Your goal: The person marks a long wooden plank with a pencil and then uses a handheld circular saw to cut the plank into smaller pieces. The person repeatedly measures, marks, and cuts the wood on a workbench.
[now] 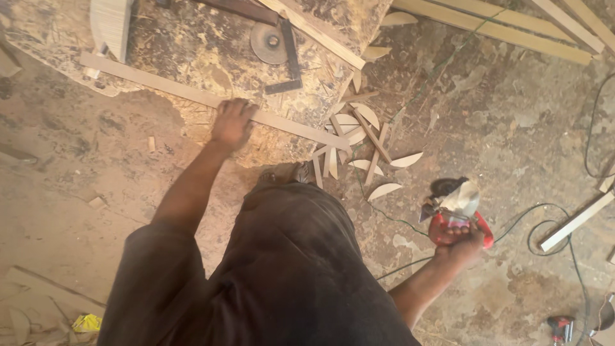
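slat (192,95) lies slantwise under left hand (232,122).

Red saw (456,211) motion-blurred; drill (560,328) edge-cropped

- The floor (512,128) is bare packed earth, dusty and blotched with pale and darker patches, lit by flat warm daylight.
- A rough low work slab (192,45), caked in sawdust, fills the upper left; its ragged edge drops to the ground.
- Near its far edge lie a grinding disc (269,42) and a dark metal square (289,61).
- Curved wood offcuts (365,138) and short sticks are scattered off the slab's right corner.
- Long pale timber strips (506,29) lie across the top right corner.
- A thin cable (544,224) loops over the ground at the right, beside a short batten (576,221).
- A crumpled yellow scrap (86,322) sits at the bottom left.
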A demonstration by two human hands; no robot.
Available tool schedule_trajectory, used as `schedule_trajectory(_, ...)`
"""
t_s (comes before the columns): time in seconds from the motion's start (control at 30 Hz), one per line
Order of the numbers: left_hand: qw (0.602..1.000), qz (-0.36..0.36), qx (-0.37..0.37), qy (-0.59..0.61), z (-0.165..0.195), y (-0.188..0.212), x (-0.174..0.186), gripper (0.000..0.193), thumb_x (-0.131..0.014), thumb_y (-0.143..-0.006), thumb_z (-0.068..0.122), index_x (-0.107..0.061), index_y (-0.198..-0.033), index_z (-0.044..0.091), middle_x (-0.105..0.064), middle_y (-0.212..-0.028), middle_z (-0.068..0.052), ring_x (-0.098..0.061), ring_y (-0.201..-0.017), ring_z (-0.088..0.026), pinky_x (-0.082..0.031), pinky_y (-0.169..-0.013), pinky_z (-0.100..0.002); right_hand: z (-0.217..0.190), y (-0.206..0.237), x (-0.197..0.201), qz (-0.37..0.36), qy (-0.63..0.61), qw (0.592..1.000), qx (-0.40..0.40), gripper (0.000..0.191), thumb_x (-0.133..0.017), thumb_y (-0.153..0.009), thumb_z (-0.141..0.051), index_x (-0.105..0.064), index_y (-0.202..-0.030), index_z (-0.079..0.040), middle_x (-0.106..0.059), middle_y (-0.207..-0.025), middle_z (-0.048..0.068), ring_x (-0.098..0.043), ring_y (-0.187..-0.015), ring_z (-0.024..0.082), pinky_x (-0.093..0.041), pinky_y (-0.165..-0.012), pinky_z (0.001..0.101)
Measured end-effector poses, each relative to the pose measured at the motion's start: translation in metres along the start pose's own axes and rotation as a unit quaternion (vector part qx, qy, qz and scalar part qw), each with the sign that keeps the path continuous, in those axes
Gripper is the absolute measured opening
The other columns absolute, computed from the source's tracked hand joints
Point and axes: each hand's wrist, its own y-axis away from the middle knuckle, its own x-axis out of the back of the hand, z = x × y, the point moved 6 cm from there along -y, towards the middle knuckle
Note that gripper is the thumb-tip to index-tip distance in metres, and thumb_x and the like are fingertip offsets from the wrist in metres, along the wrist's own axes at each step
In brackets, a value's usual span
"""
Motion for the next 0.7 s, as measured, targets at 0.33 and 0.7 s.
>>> schedule_trajectory(0.33,0.991,0.021,0.058,-0.116,-0.053,0.005,0.019,0.058,-0.065,-0.094,0.036,-0.052,-0.145,0.012,-0.048,-0.146,-0.016,-0.037,-0.141,-0.032,-0.023,-0.118,-0.053,0.016,-0.014,0.003,-0.007,-0.016,0.998,-0.057,0.019,-0.057,-0.099,-0.011,-0.052,-0.082,-0.007,-0.048,-0.07,-0.001,-0.047,-0.053,0.012,-0.04,-0.047,0.0264)
schedule_trajectory(0.7,0.991,0.047,-0.08,-0.092,-0.061,0.033,0.035,0.048,-0.06,-0.1,0.034,-0.056,-0.142,0.01,-0.058,-0.126,-0.016,-0.052,-0.119,-0.035,-0.035,-0.11,-0.053,0.005,0.08,0.057,0.066,-0.011,0.998,-0.02,0.019,-0.052,-0.102,-0.014,-0.063,-0.106,0.001,-0.056,-0.08,0.001,-0.055,-0.064,0.012,-0.045,-0.052,0.0256)
